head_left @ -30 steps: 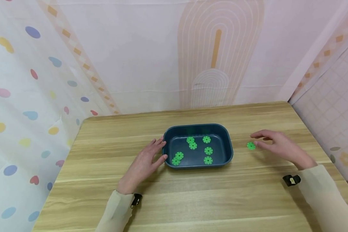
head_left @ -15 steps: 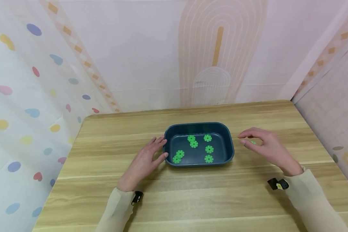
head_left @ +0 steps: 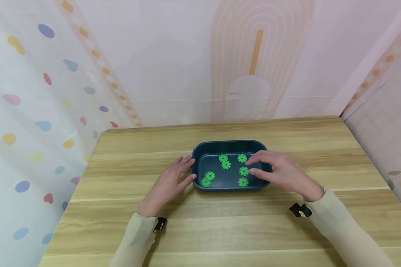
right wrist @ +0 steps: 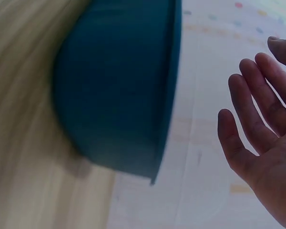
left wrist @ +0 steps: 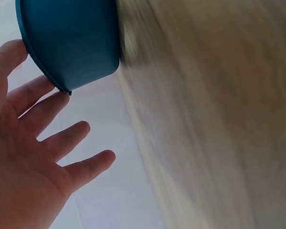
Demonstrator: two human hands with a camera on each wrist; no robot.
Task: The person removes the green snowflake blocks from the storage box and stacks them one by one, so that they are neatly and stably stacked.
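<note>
A dark blue rectangular plastic basin (head_left: 227, 177) stands on the table, with several green notched discs (head_left: 243, 182) flat on its bottom, some overlapping. My left hand (head_left: 167, 185) rests its fingertips and thumb against the basin's left rim; in the left wrist view its fingers (left wrist: 66, 140) are spread and fairly straight. Over the basin's right rim hovers my right hand (head_left: 282, 171), thumb and index finger apart above the discs. Nothing is visible between its relaxed fingers in the right wrist view, where the basin's outer wall (right wrist: 119, 86) shows beside them.
Just behind the right hand, a sliver of another green disc (head_left: 297, 165) shows on the wooden table (head_left: 200, 230). A patterned curtain (head_left: 173, 66) hangs along the table's back edge and both sides.
My right hand has moved left, from beside the loose green disc on the table to above the basin's right side. The left hand stays at the left rim. The head view has shifted slightly.
</note>
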